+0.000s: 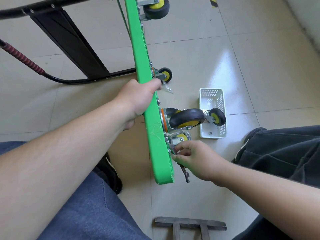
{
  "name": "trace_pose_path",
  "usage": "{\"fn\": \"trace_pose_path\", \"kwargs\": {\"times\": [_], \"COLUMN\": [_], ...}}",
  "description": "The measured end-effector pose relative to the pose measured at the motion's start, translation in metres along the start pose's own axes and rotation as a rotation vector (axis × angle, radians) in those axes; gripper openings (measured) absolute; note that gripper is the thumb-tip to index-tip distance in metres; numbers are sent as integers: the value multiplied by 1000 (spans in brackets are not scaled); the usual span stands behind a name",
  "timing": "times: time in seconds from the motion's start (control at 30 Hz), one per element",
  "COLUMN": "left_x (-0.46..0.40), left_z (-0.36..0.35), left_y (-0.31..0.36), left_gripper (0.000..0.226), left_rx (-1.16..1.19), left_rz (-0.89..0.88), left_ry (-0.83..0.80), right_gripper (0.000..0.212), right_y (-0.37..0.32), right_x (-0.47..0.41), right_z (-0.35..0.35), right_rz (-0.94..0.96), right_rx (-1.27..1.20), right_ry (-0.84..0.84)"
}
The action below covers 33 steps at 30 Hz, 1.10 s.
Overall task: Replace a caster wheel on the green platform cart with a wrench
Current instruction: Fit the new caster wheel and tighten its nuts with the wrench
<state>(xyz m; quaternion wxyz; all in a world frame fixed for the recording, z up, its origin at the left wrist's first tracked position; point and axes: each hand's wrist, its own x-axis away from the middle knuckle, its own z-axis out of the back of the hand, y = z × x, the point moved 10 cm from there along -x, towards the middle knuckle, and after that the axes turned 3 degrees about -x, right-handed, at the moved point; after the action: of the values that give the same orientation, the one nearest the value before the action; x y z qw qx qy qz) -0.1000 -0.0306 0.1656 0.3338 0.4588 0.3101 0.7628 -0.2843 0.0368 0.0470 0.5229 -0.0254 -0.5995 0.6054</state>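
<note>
Fingers of my right hand pinch the wrench at the caster bolts. Left hand grips the cart edge, steadying it on its side so they're reachable.

Cart deck on edge between hands: left hand over its rim, right hand beside underside with wrench. Basket beyond right hand (spare caster inside).

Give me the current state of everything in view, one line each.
Green platform cart: tipped on edge, gripped by left hand.
Metal wrench: held by right hand at the cart's underside fasteners.
White perforated plastic basket: on the floor, holding a loose caster wheel.
</note>
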Motion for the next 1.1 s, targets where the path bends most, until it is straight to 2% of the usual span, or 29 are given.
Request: {"fn": "trace_pose_path", "kwargs": {"times": [0.07, 0.13, 0.2, 0.33, 0.43, 0.67, 0.77, 0.9, 1.03, 1.1], "left_x": [0, -2, -2, -1, 0, 0, -4, -7, -8, -8], "left_z": [0, 1, 2, 2, 1, 3, 3, 3, 3, 3], "left_y": [0, 1, 1, 3, 4, 6, 3, 1, 1, 1], "left_gripper": [38, 20, 14, 19, 12, 11, 12, 17, 11, 14], "left_rx": [-33, -59, -66, -52, -58, -80, -70, -55, -67, -74], "left_rz": [-9, -30, -36, -43, -47, -70, -63, -57, -55, -62], "left_ry": [4, 20, 43, 71, 66, 66, 62, 67, 63, 63], "right_gripper": [10, 7, 3, 8, 15, 18, 32, 23, 30, 30], "right_y": [0, -3, -4, -6, -10, -19, -21, -21, -34, -39], "right_x": [-2, -4, -7, -13, -16, -10, -7, 1, 17, 24], "right_z": [-1, 0, 2, 7, 9, 10, 7, 0, 2, 3], "right_rz": [26, 71, 101, 158, 175, 166, 161, 119, 107, 56], "right_rx": [25, 57, 77, 114, 132, 177, 201, 215, 269, 189], "right_ry": [-12, -2, 8, 39, 35, 37, -4, -86, -111, -143]}}
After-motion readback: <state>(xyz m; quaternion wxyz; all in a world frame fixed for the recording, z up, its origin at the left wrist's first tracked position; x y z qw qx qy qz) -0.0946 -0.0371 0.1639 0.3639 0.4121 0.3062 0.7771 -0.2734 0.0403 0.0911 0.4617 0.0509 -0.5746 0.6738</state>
